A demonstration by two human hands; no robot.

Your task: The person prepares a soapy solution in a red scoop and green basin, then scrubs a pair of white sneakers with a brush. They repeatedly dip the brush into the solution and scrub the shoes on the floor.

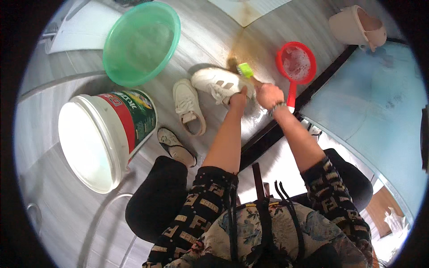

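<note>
My left hand (pixel 238 99) holds a white sneaker (pixel 206 79) with grey-brown side stripes, tipped on its side above the floor. The fingers are partly hidden at the shoe's opening. In my closed right hand (pixel 270 96) is a scrub brush (pixel 245 70) with a bright green head. Its bristles are close to the sneaker's far edge; whether they touch it I cannot tell. Another white sneaker (pixel 187 106) stands on the floor just left of the held one. Right of my hands, a red dipper (pixel 305 81) holds foamy water.
A green basin (pixel 110 60) with cloudy water lies at the far left, beside a large white bucket (pixel 117 147) lying on its side. A pale hose (pixel 95 227) runs along the lower left. A dark threshold (pixel 263 142) and glass panel (pixel 357 98) bound the right. A beige clog (pixel 346 26) sits far right.
</note>
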